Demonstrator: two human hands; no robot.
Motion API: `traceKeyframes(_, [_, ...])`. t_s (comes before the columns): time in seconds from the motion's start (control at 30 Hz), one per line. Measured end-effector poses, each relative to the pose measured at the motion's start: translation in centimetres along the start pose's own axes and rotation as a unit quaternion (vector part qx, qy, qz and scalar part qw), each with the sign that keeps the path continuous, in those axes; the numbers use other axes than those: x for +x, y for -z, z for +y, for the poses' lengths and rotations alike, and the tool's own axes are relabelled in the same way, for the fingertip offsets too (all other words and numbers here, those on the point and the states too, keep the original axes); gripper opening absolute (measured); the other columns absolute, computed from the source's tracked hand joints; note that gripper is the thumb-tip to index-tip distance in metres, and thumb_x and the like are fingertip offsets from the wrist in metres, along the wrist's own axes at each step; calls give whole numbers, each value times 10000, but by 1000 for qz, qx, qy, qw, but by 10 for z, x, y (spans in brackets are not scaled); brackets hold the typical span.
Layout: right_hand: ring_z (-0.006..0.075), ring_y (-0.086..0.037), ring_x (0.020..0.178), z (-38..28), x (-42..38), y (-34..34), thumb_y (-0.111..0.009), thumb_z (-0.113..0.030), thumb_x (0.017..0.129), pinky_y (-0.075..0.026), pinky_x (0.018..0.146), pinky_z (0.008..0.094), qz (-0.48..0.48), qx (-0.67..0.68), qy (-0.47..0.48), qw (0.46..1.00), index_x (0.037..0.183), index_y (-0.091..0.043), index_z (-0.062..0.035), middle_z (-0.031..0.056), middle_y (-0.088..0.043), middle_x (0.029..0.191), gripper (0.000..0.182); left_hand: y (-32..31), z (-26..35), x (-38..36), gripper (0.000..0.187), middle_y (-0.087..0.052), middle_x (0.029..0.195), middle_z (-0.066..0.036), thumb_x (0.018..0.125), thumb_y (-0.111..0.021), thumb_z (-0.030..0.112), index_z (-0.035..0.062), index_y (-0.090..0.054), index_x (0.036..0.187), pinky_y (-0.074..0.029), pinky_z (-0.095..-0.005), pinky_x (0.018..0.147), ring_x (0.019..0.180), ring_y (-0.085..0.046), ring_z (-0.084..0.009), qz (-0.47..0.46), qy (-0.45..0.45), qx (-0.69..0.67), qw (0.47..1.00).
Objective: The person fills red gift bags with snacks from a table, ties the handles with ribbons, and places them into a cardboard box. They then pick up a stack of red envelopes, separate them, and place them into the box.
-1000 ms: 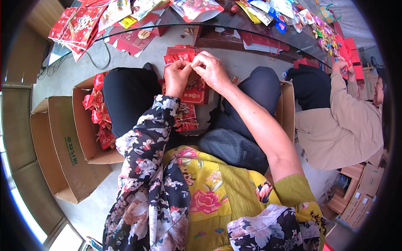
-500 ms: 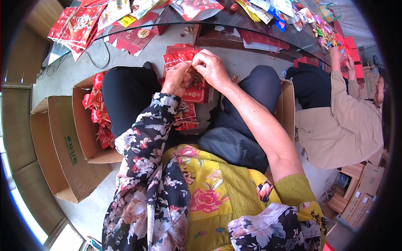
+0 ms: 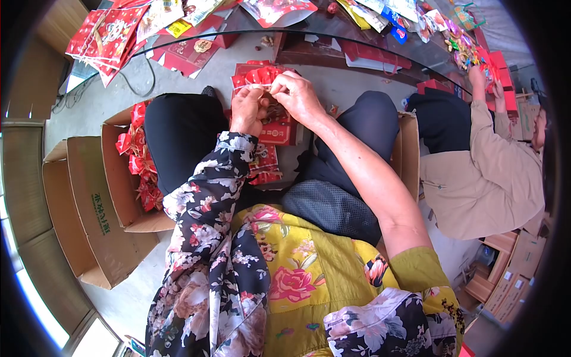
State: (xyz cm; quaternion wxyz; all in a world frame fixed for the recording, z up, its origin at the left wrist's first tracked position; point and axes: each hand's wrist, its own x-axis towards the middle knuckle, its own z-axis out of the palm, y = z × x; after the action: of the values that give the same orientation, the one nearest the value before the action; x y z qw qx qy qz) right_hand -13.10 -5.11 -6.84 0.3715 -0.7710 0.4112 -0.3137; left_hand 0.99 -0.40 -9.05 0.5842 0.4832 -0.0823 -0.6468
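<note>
My left hand (image 3: pixel 247 112) and my right hand (image 3: pixel 298 99) meet over the floor between my knees, fingertips pinched close together. Between and just beyond them shows a red bag (image 3: pixel 262 75) with a ruffled edge, and a thin light strip runs across it at my fingertips. Both hands are closed on it, though the exact grip is partly hidden behind the fingers. Below the hands lies a red printed box (image 3: pixel 278 134). Nearer to me is another red printed packet (image 3: pixel 265 165).
At my left, a cardboard box (image 3: pixel 116 172) holds several red bags (image 3: pixel 140 160); another carton (image 3: pixel 89 220) stands beside it. Ahead is a glass table (image 3: pixel 238 27) bearing red bags (image 3: pixel 107 38) and snack packets. A co-worker in beige (image 3: pixel 476 184) sits at the right, hands among sweets.
My hands have shifted slightly and my fingers have moved at the bag. More of its red ruffled edge now shows above my left hand.
</note>
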Motion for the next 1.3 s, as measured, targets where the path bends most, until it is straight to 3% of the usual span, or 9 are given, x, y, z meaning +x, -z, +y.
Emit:
traceKeyframes(0.1, [167,-631,743,1,0,0,-653,39,766,-498,675,311,0,-16,-9,1000,826,-600,-5,77,-585,828,91,-2,1,0,51,-597,822,-19,934,-560,102,73,-569,975,-332,-175,419,593,-528,-75,38,-20,4,999])
traceKeyframes(0.3, [244,-649,802,8,-3,5,-696,25,749,-503,688,351,-7,-80,-31,996,797,-584,-16,102,-601,854,129,6,-1,5,92,-625,790,-60,964,-493,132,54,-530,997,-379,-198,435,539,-523,-85,90,-21,7,996])
traceKeyframes(0.43, [269,-642,765,11,-5,7,-676,-17,758,-492,666,385,0,-116,-34,993,796,-604,-44,105,-620,801,86,6,-7,7,126,-641,943,-98,976,-469,145,49,-493,1055,-460,-226,464,718,-676,-171,82,-29,0,996])
traceKeyframes(0.53, [116,-625,667,0,-3,14,-647,-108,855,-488,609,286,-148,234,-120,953,923,-646,-33,43,-674,786,102,13,-10,12,156,-644,944,-101,992,-441,166,42,-485,1075,-496,-253,503,729,-688,-197,62,-18,13,998])
traceKeyframes(0.63, [91,-606,616,-10,0,24,-609,-120,887,-482,575,257,-95,246,-177,948,929,-640,-31,24,-668,790,103,6,-5,5,154,-645,913,-76,996,-436,172,52,-496,1070,-487,-243,512,700,-680,-178,87,-15,11,996])
traceKeyframes(0.77, [85,-610,584,7,-1,23,-616,-143,855,-484,553,255,-90,80,-244,962,890,-684,-53,29,-673,722,118,14,-7,9,143,-617,893,-40,994,-475,204,65,-502,1009,-486,-246,566,745,-662,-148,90,-3,74,993])
traceKeyframes(0.9, [267,-691,753,-4,-10,17,-661,-251,830,-523,703,382,-87,-105,-217,967,884,-718,-102,99,-709,790,168,9,-5,5,150,-630,946,-57,1003,-454,194,56,-502,1037,-490,-243,597,755,-667,-142,78,-15,70,994])
traceKeyframes(1.1, [313,-681,768,-8,-2,25,-652,-342,832,-519,700,408,21,-101,-192,976,812,-686,-81,150,-684,772,264,6,0,0,159,-635,961,-69,1003,-460,191,50,-496,1066,-502,-247,629,798,-684,-155,82,-15,77,994])
traceKeyframes(1.3, [228,-689,703,-3,-5,18,-603,-255,851,-519,674,382,-115,-76,-324,936,825,-677,-86,98,-700,730,187,9,-5,7,127,-631,955,-63,997,-475,167,56,-497,1054,-496,-245,615,791,-680,-150,69,-36,93,993])
